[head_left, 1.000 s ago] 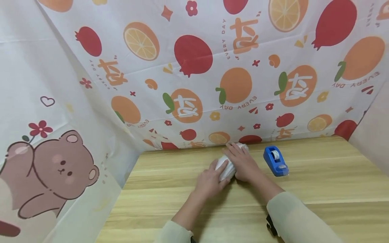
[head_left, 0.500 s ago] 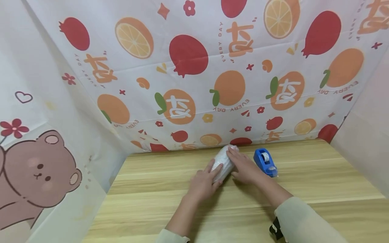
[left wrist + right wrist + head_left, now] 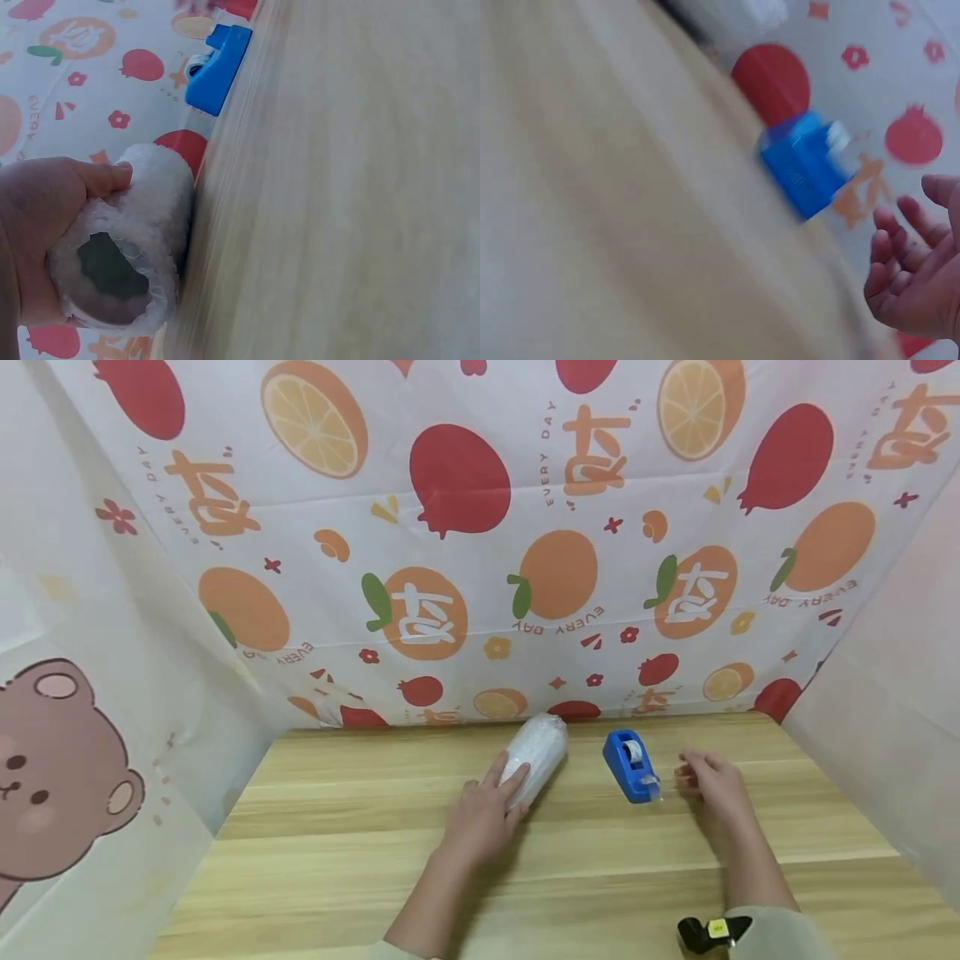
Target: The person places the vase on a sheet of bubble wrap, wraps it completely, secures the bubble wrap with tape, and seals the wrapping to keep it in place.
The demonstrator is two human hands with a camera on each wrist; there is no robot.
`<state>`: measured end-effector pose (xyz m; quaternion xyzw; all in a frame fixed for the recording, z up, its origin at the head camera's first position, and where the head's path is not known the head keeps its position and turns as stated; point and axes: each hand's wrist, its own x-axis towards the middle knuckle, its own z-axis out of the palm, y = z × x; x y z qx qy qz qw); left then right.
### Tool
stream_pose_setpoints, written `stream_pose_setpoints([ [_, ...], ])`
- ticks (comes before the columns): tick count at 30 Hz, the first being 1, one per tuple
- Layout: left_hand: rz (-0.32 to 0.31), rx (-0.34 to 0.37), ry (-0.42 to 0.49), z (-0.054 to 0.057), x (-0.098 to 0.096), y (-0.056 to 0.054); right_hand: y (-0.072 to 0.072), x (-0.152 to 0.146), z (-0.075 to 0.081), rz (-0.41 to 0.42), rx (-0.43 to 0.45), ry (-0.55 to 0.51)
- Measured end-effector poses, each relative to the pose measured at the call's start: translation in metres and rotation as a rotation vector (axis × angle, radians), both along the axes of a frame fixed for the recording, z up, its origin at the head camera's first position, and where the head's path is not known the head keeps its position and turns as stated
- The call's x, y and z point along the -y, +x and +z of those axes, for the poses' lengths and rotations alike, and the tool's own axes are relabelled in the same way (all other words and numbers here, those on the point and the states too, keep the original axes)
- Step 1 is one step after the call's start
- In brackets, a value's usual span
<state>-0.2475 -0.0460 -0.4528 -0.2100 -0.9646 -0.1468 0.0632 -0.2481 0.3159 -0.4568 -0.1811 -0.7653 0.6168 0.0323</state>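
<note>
A cylinder wrapped in bubble wrap (image 3: 542, 752) lies slantwise on the table, near its back edge. My left hand (image 3: 480, 814) grips its near end, thumb on one side and fingers on the other. In the left wrist view the open end of the bubble wrap (image 3: 161, 300) shows something dark inside, its kind unclear. Right of the roll stands a blue tape dispenser (image 3: 628, 768) with a roll of clear tape. My right hand (image 3: 716, 789) is just right of the dispenser, apart from it, fingers loosely bent and holding nothing visible (image 3: 922, 270).
The wooden table (image 3: 360, 852) meets a fruit-print cloth (image 3: 480, 585) along its back edge. A pale cloth with a bear print (image 3: 60, 777) hangs at the left, and a plain pale wall (image 3: 892, 693) stands at the right. A black strap (image 3: 712, 933) sits at the right wrist.
My right hand has left the wrapped cylinder and moved right, past the tape dispenser. The left hand keeps its hold on the cylinder. The head view has shifted slightly.
</note>
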Motion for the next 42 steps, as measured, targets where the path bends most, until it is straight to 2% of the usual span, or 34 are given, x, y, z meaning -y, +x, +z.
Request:
stream_pose_setpoints([
  [3, -0.016, -0.015, -0.025, 0.001, 0.000, 0.000, 0.006, -0.002, -0.018, -0.001, 0.084, -0.148],
  [6, -0.021, -0.024, -0.028, 0.001, -0.001, -0.001, 0.006, 0.002, -0.023, 0.038, 0.111, -0.077],
  [14, 0.003, -0.006, -0.007, -0.001, -0.002, -0.003, 0.003, 0.005, -0.028, 0.208, 0.190, -0.096],
  [22, 0.016, 0.021, 0.001, 0.002, 0.001, -0.001, 0.004, 0.009, -0.029, 0.339, 0.073, -0.206],
  [28, -0.004, 0.015, -0.017, 0.003, 0.000, -0.001, 0.006, 0.011, -0.028, 0.321, 0.054, -0.284],
  [32, 0.004, 0.015, -0.002, 0.002, -0.001, -0.001, 0.006, 0.011, -0.029, 0.311, 0.052, -0.320],
  [42, -0.003, 0.005, -0.001, 0.001, -0.001, -0.001, 0.012, 0.002, -0.027, 0.419, -0.028, -0.515],
])
